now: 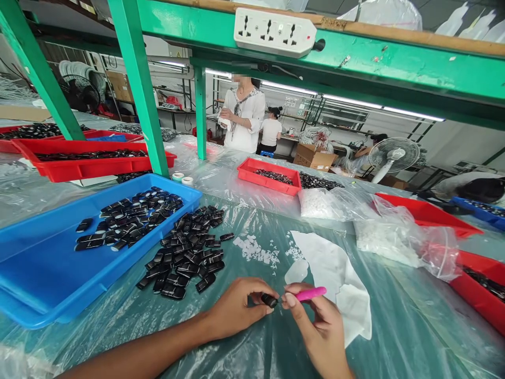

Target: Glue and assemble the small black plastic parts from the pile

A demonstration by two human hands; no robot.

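Between thumb and fingers, my left hand (242, 309) grips a small black plastic casing (269, 300). Close to its right end, my right hand (317, 321) pinches a tool with a pink handle (311, 293); its thin tip is too small to make out. Left of my hands lies a heap of black plastic casings (189, 252) on the plastic-covered table. Beyond my hands are scattered tiny white pieces (256, 250). A white sheet (335, 279) lies partly behind my right hand.
A blue tray (35, 268) with more casings stands at left. Red trays (268, 176) sit farther back and at right. Clear bags of white pieces (386, 245) lie at right. A green frame post (138, 89) and a power strip (274, 31) are ahead. A person (244, 116) stands beyond.
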